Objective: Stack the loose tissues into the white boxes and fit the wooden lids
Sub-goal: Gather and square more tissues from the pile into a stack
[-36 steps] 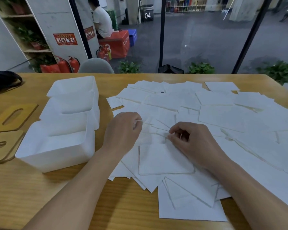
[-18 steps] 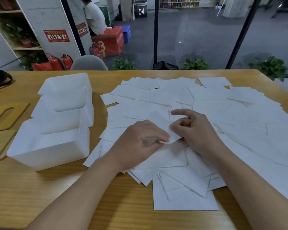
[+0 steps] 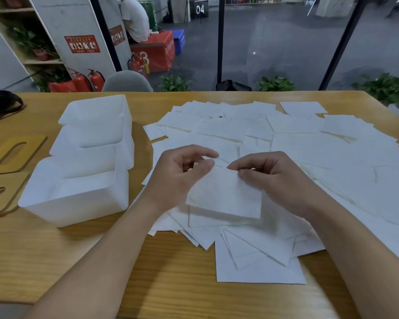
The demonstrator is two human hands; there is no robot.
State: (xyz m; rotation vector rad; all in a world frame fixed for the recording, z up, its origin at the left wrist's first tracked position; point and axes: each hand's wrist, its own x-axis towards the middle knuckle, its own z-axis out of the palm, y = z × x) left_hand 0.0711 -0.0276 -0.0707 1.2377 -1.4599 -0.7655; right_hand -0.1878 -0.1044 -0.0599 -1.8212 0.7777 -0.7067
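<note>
Loose white tissues (image 3: 309,146) lie spread over the right half of the wooden table (image 3: 55,261). One tissue (image 3: 226,194) is lifted above the pile by its far edge. My left hand (image 3: 177,173) pinches its left corner and my right hand (image 3: 272,176) pinches its right side. Three open white boxes stand in a row to the left: a near box (image 3: 74,203), a middle box (image 3: 88,143) and a far box (image 3: 95,111). Two wooden lids (image 3: 16,153) (image 3: 0,192) with slots lie flat at the left edge.
A black bag (image 3: 2,102) rests on the far left corner of the table. A grey chair back (image 3: 127,81) rises behind the far edge. Bare wood shows along the near edge in front of the boxes.
Both hands have lifted one tissue off the pile and now hold it by its far edge; earlier they were picking at it flat on the pile.
</note>
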